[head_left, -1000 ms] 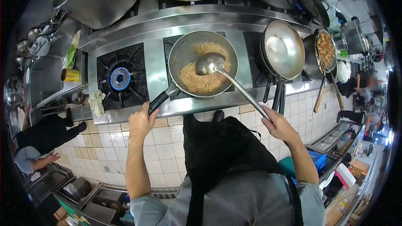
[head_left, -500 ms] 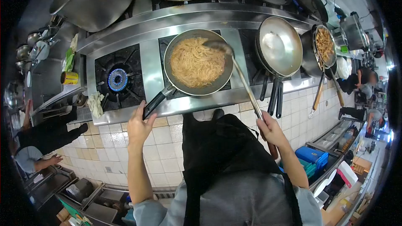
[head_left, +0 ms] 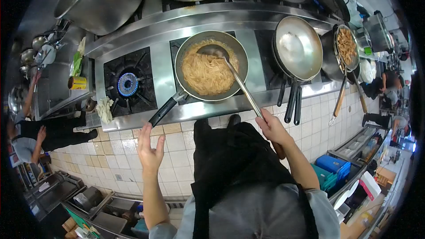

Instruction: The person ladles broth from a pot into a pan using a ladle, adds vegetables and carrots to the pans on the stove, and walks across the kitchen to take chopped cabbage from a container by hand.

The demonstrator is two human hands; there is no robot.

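Observation:
A frying pan (head_left: 242,73) full of noodles (head_left: 206,77) sits on the middle burner, its black handle (head_left: 163,112) pointing toward me at the lower left. My left hand (head_left: 150,148) is open just below the handle's end, fingers stretched and thumb apart. My right hand (head_left: 273,129) grips a long-handled ladle (head_left: 243,84) near its wooden end. The ladle's bowl (head_left: 213,50) rests among the noodles near the far side of the pan.
Left of the pan a gas burner (head_left: 128,84) burns with a blue flame, with a cloth (head_left: 105,109) beside it. Stacked pans (head_left: 299,48) and a strainer of browned food (head_left: 346,46) stand right. Large pots (head_left: 99,2) line the back. A co-worker (head_left: 37,137) stands far left.
My left hand has let go of the pan handle and opened. The ladle's bowl has swept left through the noodles, and my right hand has moved left and slightly up with it.

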